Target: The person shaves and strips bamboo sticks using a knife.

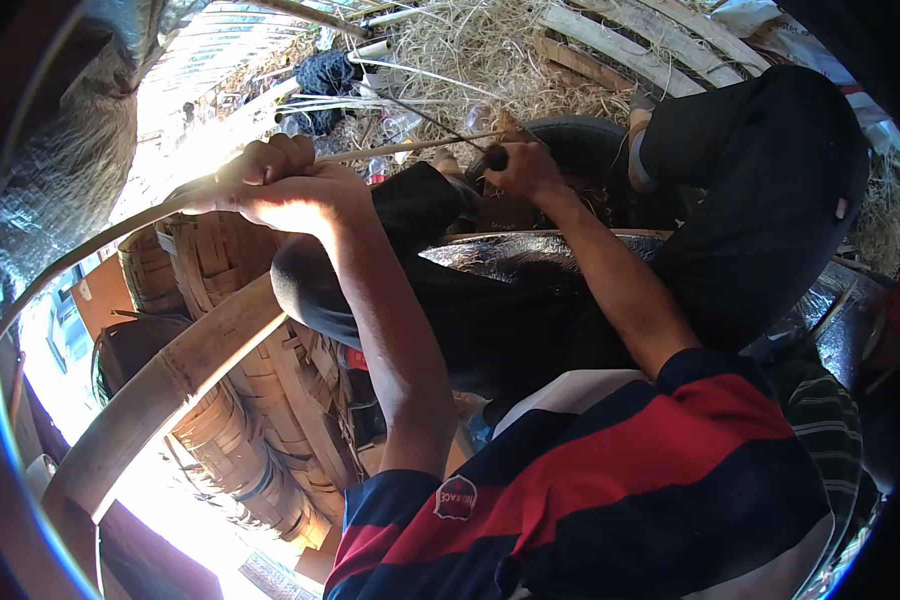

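My left hand [285, 185] is closed around a long bamboo strip [95, 240]. The strip bends down toward the left edge of the view and runs thin to the right, toward my other hand. In my right hand [527, 172], the fingers wrap the dark rounded handle of a knife [440, 125]. Its narrow dark blade points up and left, beside the strip's thin end. Whether the blade touches the strip I cannot tell. Below my left forearm, a thick bamboo pole [185, 375] slants up to my knee.
Woven bamboo baskets [235, 440] stand at the left, behind the pole. Curly shavings [470, 50] cover the ground ahead, with split bamboo slats [625, 50] at the upper right. A black tyre-like ring [590, 135] lies between my feet. Silvery sheeting [65, 170] hangs at the upper left.
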Demonstrator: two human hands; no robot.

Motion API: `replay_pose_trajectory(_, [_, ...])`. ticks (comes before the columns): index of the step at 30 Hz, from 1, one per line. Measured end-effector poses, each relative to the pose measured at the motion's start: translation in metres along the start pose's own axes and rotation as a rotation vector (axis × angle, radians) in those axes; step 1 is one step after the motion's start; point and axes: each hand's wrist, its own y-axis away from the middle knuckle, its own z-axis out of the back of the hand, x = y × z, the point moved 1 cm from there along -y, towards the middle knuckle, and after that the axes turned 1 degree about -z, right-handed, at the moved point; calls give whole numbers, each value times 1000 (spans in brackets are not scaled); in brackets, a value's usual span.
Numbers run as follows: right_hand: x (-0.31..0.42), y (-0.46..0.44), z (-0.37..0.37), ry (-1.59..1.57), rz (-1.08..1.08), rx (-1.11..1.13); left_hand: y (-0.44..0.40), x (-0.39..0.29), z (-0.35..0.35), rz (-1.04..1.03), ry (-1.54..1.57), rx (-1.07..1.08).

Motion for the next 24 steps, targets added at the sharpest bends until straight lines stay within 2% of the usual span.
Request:
replay_pose_trajectory(1, [12,2,2,-70,121,-25,0,1,-1,-34,-24,-11])
replay_pose_trajectory(5, [15,3,-2,-150,239,-40,2,-2,-4,-64,-57,-7])
replay_pose_trajectory(9, [-70,6,-23,23,-168,-41,0,-1,4,-51,-69,-17])
replay_pose_trajectory(11, [-106,4,-21,46,-245,12,0,-4,8,2,-43,-10])
replay_pose_trajectory(13, [-108,1,-24,71,-329,65,0,-4,3,-75,-54,60])
replay_pose_trajectory(15, [-98,-5,-33,69,-249,-10,3,-5,-2,-51,-78,-41])
replay_pose_trajectory(19, [-45,-7,-28,-43,-95,7,-3,3,4,-72,-93,-73])
replay_pose_trajectory(20, [-27,-4,-26,-114,16,-27,-4,3,5,13,-32,-192])
replay_pose_trajectory(21, [-13,-1,-22,-185,128,-61,-6,5,13,72,14,-213])
replay_pose_trajectory(22, [-2,2,-17,-183,128,-62,-8,6,20,130,61,-237])
replay_pose_trajectory(24, [14,7,-10,-320,195,-6,-8,10,24,95,67,-179])
